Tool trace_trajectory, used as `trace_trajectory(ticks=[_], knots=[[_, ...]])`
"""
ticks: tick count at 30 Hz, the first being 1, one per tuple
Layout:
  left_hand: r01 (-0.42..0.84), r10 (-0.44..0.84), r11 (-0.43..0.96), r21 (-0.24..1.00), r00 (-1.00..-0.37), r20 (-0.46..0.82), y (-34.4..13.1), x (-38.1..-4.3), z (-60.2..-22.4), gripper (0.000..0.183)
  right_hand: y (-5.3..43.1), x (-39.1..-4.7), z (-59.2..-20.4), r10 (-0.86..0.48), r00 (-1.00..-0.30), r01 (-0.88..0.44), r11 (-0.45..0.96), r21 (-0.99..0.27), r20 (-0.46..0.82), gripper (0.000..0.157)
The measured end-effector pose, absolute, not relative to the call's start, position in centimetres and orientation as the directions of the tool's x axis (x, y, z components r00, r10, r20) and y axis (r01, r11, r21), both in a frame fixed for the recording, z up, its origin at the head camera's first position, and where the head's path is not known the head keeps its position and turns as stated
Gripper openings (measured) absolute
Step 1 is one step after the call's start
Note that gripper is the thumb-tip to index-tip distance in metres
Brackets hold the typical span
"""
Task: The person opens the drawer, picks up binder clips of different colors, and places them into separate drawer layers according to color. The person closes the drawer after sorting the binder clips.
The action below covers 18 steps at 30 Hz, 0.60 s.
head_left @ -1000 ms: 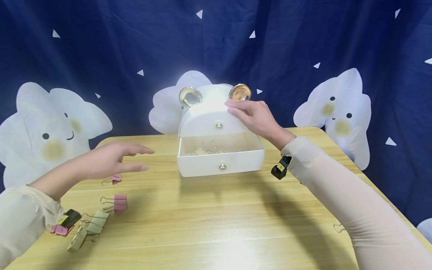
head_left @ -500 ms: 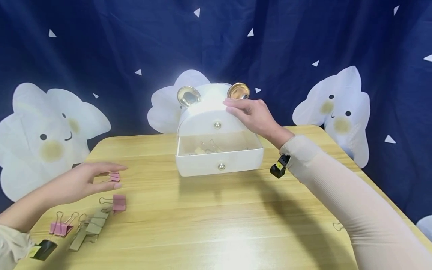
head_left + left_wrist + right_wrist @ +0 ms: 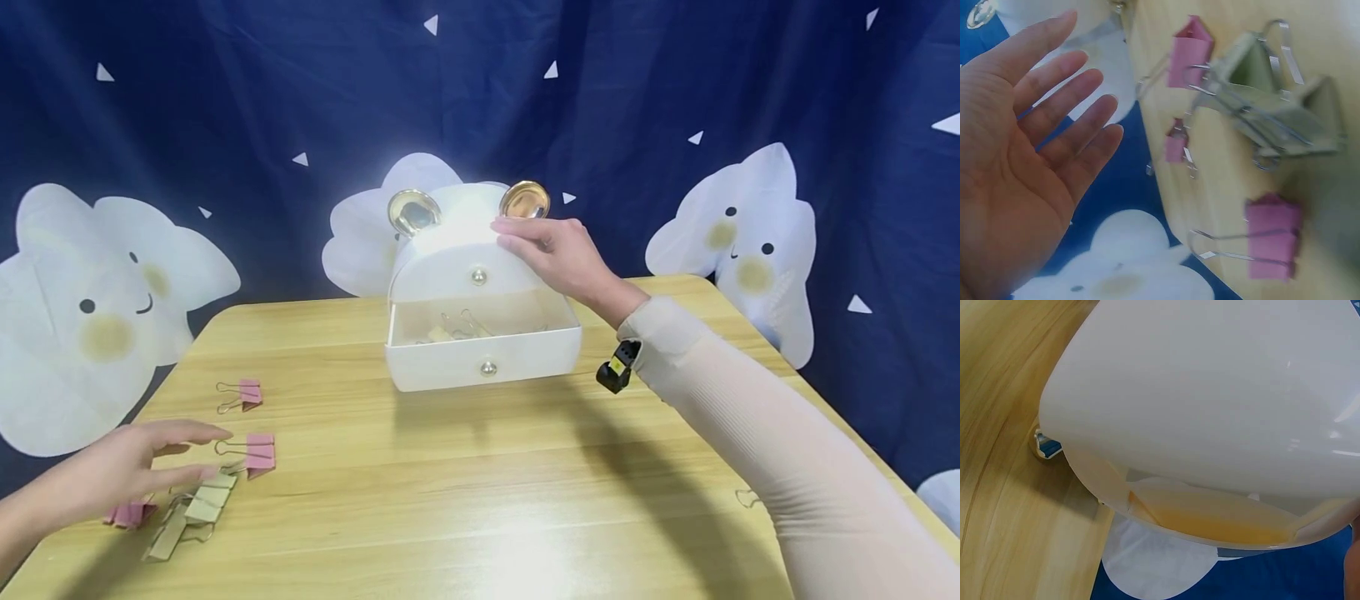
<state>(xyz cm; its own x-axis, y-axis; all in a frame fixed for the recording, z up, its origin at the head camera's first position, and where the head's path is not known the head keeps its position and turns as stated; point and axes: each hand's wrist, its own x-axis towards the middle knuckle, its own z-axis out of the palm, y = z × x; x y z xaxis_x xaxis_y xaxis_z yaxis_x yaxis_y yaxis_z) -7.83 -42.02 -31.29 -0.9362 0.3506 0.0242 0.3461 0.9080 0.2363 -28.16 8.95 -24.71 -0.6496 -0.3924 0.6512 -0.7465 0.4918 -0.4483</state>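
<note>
My left hand [image 3: 131,471] hovers over the binder clips at the table's left, fingers extended and holding nothing. Beneath and beside it lie two pale green binder clips [image 3: 208,500] and a pink binder clip [image 3: 129,513], partly covered by the hand. Another pink binder clip [image 3: 260,452] sits just beyond the fingertips, and a smaller pink clip [image 3: 251,393] farther back. My right hand [image 3: 566,260] rests on top of a white drawer box [image 3: 442,275], near its right gold ear [image 3: 525,201]. The lower drawer [image 3: 442,367] stands pulled out, with several clips [image 3: 450,332] inside.
The wooden table [image 3: 360,500] reaches back to a blue curtain [image 3: 600,100] with cloud figures. Part of a wire clip handle [image 3: 747,498] shows beside the right sleeve [image 3: 750,433]. In the right wrist view the box's white wall [image 3: 1197,394] fills most of the picture.
My left hand has moved left and toward me, from near the drawer to over the clips. The right hand stays on the box and the drawer remains pulled out.
</note>
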Motion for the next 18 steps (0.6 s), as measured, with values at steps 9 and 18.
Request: trace_trajectory(ticks=[9, 18], knots=[[0.428, 0.454, 0.828, 0.363, -0.891, 0.016, -45.1, -5.7, -33.9, 0.052, 8.9, -28.1, -24.7, -0.386, -0.662, -0.737, 0.491, -0.464, 0.642, 0.029], [0.471, 0.565, 0.711, 0.522, -0.825, -0.025, -46.2, -5.0, -35.6, 0.062, 8.9, -28.1, -24.8, -0.379, -0.665, -0.734, 0.49, -0.47, 0.643, 0.028]])
